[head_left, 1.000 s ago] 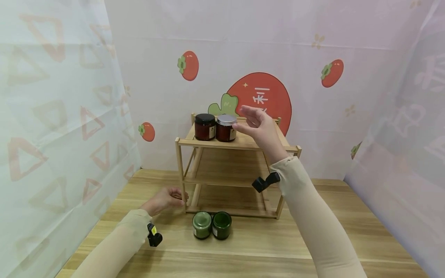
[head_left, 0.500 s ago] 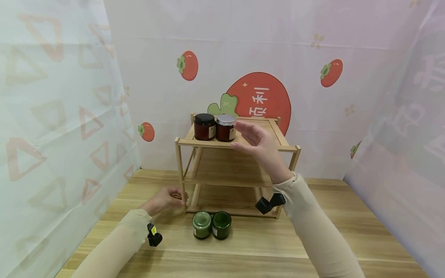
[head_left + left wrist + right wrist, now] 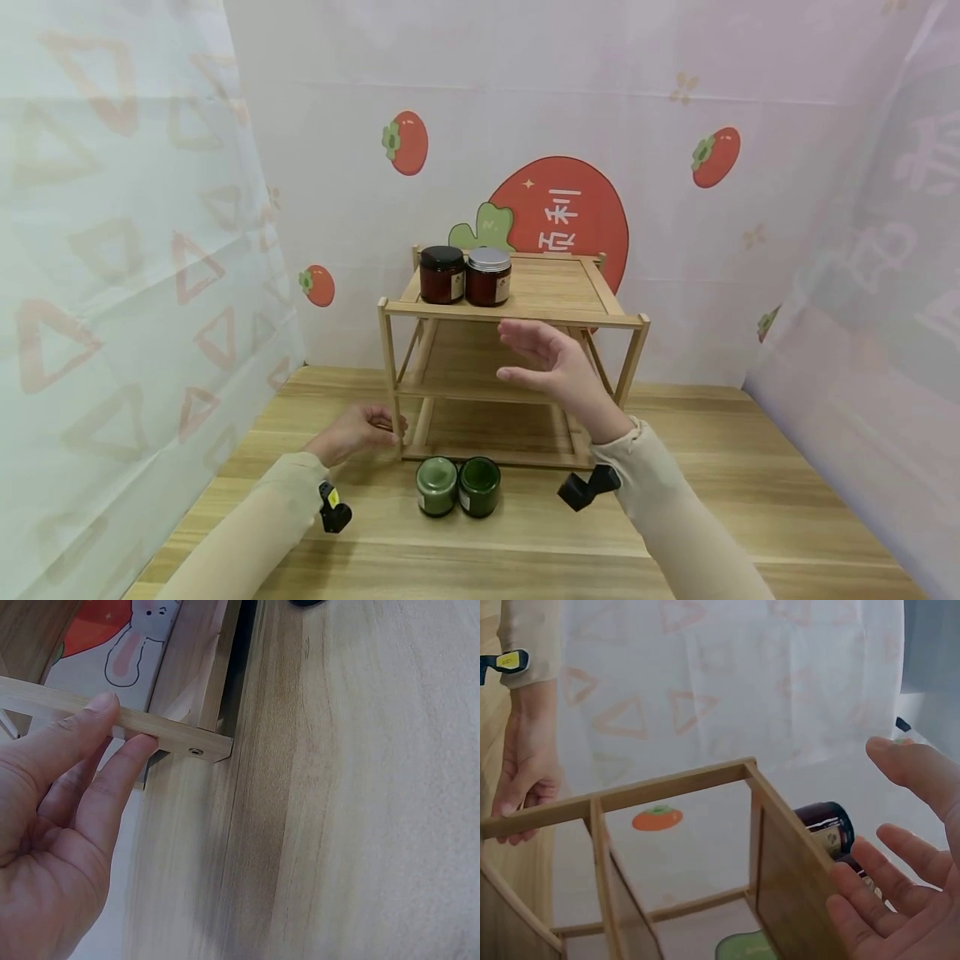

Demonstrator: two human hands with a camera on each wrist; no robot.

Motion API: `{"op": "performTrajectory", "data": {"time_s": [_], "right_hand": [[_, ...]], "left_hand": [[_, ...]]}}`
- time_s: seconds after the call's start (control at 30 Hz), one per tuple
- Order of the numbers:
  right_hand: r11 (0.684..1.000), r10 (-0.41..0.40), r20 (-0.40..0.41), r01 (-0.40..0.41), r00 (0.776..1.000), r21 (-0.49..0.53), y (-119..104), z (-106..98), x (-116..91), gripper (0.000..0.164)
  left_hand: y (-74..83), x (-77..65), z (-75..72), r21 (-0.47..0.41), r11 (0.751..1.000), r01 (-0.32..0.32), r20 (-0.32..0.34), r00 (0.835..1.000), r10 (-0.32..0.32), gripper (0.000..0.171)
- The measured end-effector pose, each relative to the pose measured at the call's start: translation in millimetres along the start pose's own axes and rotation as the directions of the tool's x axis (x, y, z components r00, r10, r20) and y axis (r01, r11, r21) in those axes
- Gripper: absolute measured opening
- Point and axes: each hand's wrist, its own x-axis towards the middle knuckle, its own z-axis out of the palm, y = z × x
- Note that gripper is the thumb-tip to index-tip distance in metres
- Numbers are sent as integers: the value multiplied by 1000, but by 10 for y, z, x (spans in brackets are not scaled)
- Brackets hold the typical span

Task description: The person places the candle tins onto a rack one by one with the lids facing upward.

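My left hand (image 3: 358, 432) pinches the lower front left leg of a three-tier wooden shelf (image 3: 510, 315); in the left wrist view the thumb and fingers close on the leg (image 3: 169, 733). My right hand (image 3: 555, 367) holds nothing, fingers apart and softly bent, in front of the shelf just below its top tier. On the left of that tier stand two dark amber jars side by side, a black-lidded jar (image 3: 442, 282) and a silver-lidded jar (image 3: 487, 286). Two green glass jars, a lighter one (image 3: 437, 493) and a darker one (image 3: 478, 493), stand together on the table before the shelf.
The wood-grain table (image 3: 585, 550) lies under everything. Behind the shelf hangs a pale printed backdrop (image 3: 337, 167) with red fruit pictures, and printed sheets line the left and right sides.
My right hand has come down and back from beside the silver-lidded jar to below the top tier's front edge. My left hand and all the jars have stayed put.
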Motion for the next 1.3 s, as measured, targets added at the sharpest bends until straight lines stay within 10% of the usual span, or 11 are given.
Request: {"op": "performTrajectory", "data": {"time_s": [1.3], "right_hand": [[967,254,154,-257,955,-5,1378,328,-605,56]], "left_hand": [[-43,10,-9,13,1000,-17,0,1000,17,28]]}}
